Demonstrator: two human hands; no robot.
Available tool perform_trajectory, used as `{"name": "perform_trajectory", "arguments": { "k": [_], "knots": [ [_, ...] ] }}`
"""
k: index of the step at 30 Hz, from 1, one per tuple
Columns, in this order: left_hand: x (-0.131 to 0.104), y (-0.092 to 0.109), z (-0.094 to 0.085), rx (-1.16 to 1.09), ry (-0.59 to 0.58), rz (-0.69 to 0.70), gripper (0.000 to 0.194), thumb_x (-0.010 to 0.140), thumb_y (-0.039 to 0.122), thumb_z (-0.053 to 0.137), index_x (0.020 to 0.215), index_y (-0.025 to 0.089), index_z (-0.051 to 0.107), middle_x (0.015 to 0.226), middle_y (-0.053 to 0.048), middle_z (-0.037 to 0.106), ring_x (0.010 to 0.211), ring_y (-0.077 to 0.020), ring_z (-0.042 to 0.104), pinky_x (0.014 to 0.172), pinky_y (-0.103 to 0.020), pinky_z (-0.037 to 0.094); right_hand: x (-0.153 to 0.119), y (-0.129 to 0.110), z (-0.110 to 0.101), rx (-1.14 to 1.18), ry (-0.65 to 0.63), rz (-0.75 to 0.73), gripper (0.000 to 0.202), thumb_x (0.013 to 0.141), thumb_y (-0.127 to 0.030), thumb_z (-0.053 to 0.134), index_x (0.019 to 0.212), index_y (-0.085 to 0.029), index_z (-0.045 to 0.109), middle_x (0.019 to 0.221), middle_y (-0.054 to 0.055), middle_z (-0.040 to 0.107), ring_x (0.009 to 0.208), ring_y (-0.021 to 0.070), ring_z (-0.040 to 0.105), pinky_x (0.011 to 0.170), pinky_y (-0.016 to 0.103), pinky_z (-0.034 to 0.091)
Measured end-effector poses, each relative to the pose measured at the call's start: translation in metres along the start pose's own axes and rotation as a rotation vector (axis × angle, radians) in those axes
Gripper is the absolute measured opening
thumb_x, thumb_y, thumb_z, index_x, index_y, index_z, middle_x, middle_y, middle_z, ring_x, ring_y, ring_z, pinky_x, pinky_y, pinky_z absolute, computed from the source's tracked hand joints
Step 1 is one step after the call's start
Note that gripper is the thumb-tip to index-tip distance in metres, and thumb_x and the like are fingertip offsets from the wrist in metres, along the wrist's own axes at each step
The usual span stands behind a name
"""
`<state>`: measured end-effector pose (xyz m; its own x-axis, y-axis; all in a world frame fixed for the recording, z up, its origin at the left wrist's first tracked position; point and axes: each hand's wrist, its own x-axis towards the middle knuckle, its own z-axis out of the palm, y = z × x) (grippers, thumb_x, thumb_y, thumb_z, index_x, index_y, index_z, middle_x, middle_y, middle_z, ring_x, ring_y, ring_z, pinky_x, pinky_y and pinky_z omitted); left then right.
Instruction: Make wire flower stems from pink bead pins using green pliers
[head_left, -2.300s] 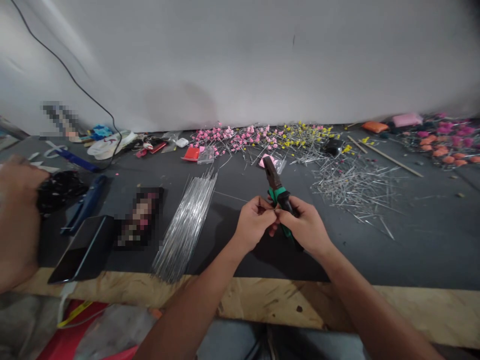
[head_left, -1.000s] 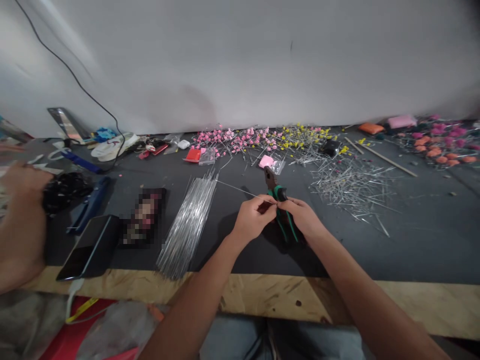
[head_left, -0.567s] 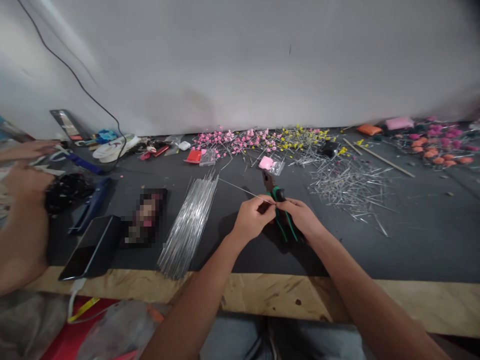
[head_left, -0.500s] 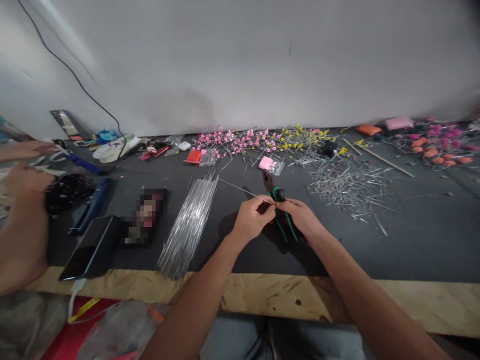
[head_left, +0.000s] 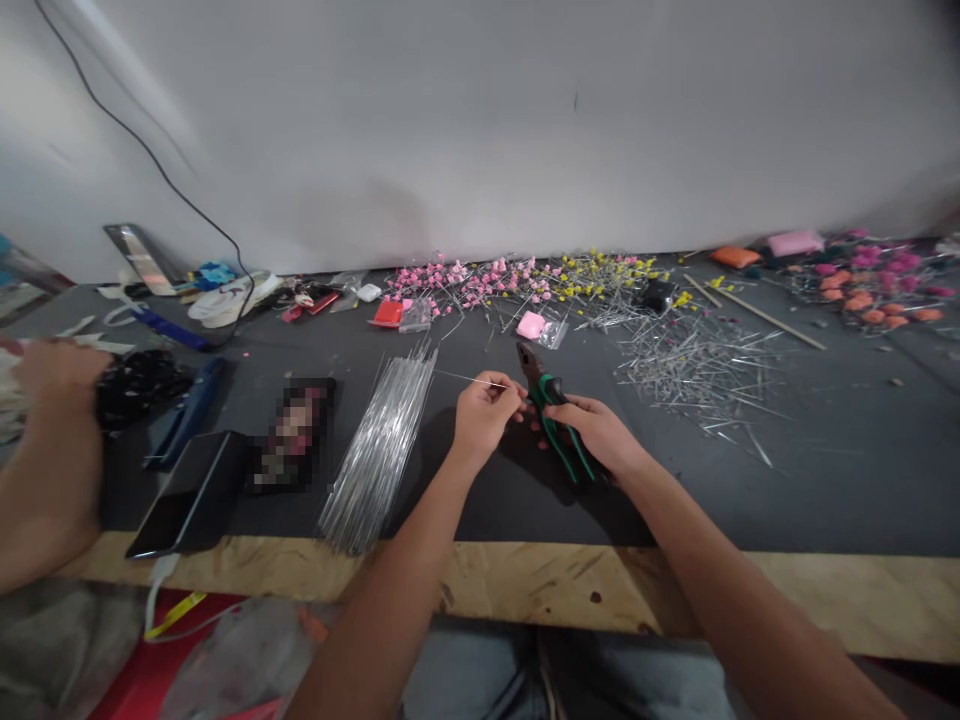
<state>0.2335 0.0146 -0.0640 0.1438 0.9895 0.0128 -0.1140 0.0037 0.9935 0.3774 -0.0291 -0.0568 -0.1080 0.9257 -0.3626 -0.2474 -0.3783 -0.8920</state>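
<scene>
My left hand (head_left: 486, 412) pinches a thin metal wire (head_left: 459, 377), whose long end points left toward the wire bundle. Pliers with green-and-black handles (head_left: 556, 412) are held in my right hand (head_left: 596, 430), jaws pointing away from me and up to the left. The fingertips of my left hand are close beside the pliers, just below the jaws. Left of my hands lies a bundle of straight silver wires (head_left: 379, 450). To the right is a loose heap of short wire pieces (head_left: 697, 370).
Pink-tipped wires (head_left: 480, 280) and yellow-tipped wires (head_left: 607, 275) line the back by the wall. A pink packet (head_left: 531, 325) lies beyond the pliers. At left are a phone (head_left: 180, 495), a blue tool (head_left: 184, 410) and another person's arm (head_left: 56, 460). Orange and magenta pieces (head_left: 870, 290) lie far right.
My left hand has moved slightly left and up with the wire, away from my right hand. My right fingers have gone from meeting the left ones to wrapping the pliers.
</scene>
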Motion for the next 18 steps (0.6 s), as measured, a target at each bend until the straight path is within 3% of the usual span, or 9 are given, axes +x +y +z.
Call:
{"name": "perform_trajectory", "arguments": {
  "k": [3, 8, 10, 14, 18],
  "knots": [
    [0.004, -0.001, -0.005, -0.066, 0.082, -0.006, 0.011, 0.065, 0.019, 0.056, 0.073, 0.016, 0.049, 0.065, 0.001, 0.059, 0.052, -0.0088, 0.056, 0.046, -0.02, 0.045, -0.003, -0.004, -0.004, -0.178, 0.002, -0.018, 0.024, 0.068, -0.035, 0.062, 0.082, -0.016, 0.067, 0.068, 0.001, 0.063, 0.054, 0.012, 0.056, 0.051, 0.023, 0.043],
    [0.006, -0.006, -0.009, -0.024, 0.105, 0.049, 0.007, 0.065, 0.018, 0.055, 0.071, 0.016, 0.051, 0.065, 0.003, 0.058, 0.051, -0.008, 0.055, 0.048, -0.021, 0.045, -0.013, -0.017, -0.018, -0.699, 0.045, -0.205, 0.016, 0.068, -0.035, 0.06, 0.065, -0.02, 0.065, 0.052, -0.004, 0.052, 0.048, 0.01, 0.043, 0.044, 0.022, 0.028],
    [0.005, -0.006, -0.008, 0.033, 0.098, 0.063, 0.007, 0.066, 0.019, 0.056, 0.071, 0.016, 0.052, 0.065, 0.003, 0.059, 0.05, -0.0076, 0.055, 0.049, -0.021, 0.044, -0.012, -0.022, -0.026, -0.895, 0.067, -0.29, 0.013, 0.066, -0.031, 0.061, 0.059, -0.021, 0.063, 0.058, -0.002, 0.057, 0.052, 0.0119, 0.046, 0.047, 0.024, 0.029],
    [0.001, -0.005, -0.005, 0.133, 0.054, 0.102, 0.011, 0.068, 0.023, 0.061, 0.072, 0.015, 0.055, 0.06, 0.003, 0.058, 0.05, -0.0081, 0.055, 0.051, -0.021, 0.044, -0.003, -0.025, -0.045, -1.235, 0.086, -0.335, 0.008, 0.063, -0.027, 0.061, 0.067, -0.02, 0.064, 0.082, 0.004, 0.064, 0.069, 0.0185, 0.055, 0.059, 0.027, 0.035],
    [-0.003, -0.005, -0.003, 0.186, 0.003, 0.102, 0.015, 0.068, 0.029, 0.064, 0.071, 0.015, 0.057, 0.059, 0.003, 0.058, 0.053, -0.0086, 0.056, 0.054, -0.021, 0.044, 0.004, -0.027, -0.063, -1.38, 0.133, -0.332, 0.016, 0.06, -0.021, 0.061, 0.075, -0.02, 0.066, 0.099, 0.008, 0.064, 0.092, 0.0277, 0.056, 0.077, 0.034, 0.037]
  ]
}}
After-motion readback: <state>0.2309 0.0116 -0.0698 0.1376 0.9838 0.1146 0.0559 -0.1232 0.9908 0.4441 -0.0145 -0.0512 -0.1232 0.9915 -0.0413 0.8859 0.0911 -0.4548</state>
